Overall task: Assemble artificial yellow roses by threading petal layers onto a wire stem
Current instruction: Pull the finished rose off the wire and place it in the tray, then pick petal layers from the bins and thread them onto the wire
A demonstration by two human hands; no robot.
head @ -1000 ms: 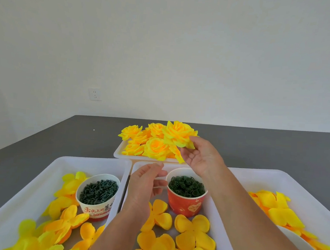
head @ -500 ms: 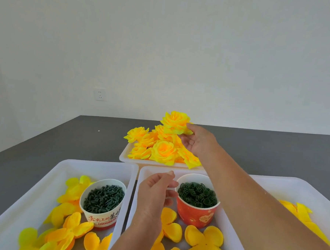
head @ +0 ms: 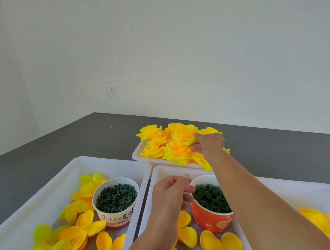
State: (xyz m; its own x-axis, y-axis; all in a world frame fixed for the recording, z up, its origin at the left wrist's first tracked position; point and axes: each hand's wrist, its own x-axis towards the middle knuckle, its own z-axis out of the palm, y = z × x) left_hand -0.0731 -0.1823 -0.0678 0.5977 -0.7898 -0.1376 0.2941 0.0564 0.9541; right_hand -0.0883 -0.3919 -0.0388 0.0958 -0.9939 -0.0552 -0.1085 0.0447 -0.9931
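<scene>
Fingers of the right hand (head: 210, 146) touch a finished rose (head: 183, 133) at frame centre, grip unclear, likely depositing it; the left hand (head: 169, 196), loosely curled, next reaches parts.

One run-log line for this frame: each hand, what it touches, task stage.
right hand: setting finished rose on pile in far tray | left hand: at red cup rim, grip contents unclear | stage: rose deposit
</scene>
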